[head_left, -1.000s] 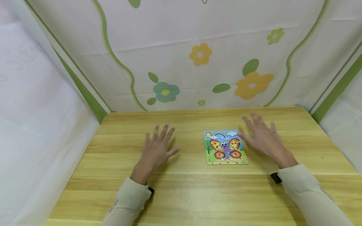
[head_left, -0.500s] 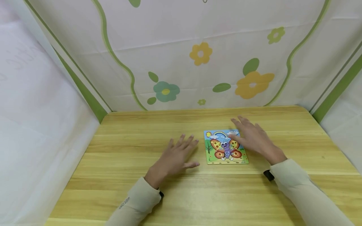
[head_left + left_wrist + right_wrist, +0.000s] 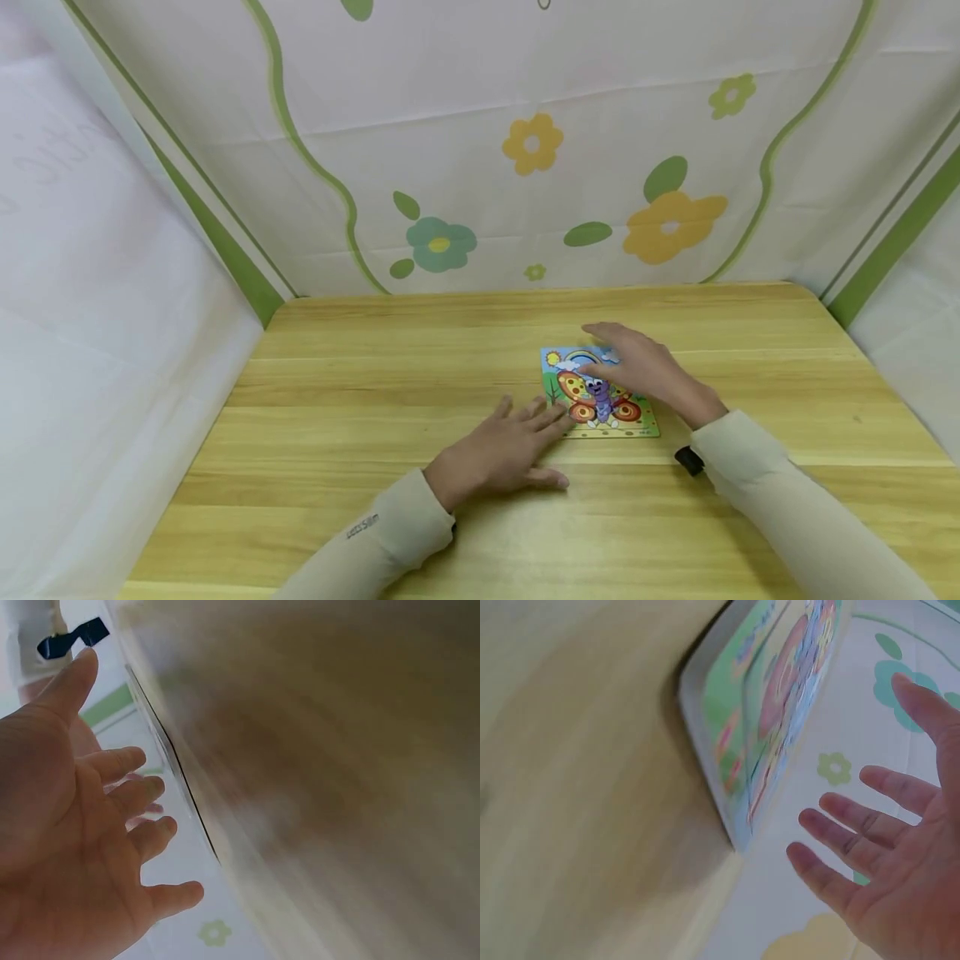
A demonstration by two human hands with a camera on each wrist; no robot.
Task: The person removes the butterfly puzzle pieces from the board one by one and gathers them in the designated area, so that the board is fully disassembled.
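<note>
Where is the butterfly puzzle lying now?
In the head view, the butterfly puzzle lies on the wooden table, right of centre, between the left hand and right hand.

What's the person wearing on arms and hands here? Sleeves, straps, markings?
Both hands are bare: left hand, right hand. Long pale beige sleeves reach both wrists; the left sleeve carries small dark lettering near the cuff, too small to read. A black strap shows at the right wrist, under the cuff.

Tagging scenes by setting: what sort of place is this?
Probably a staged tabletop booth, not a lived-in room: a wooden table walled on three sides by flower-print cloth, with just a butterfly puzzle between the left hand and right hand.
</note>
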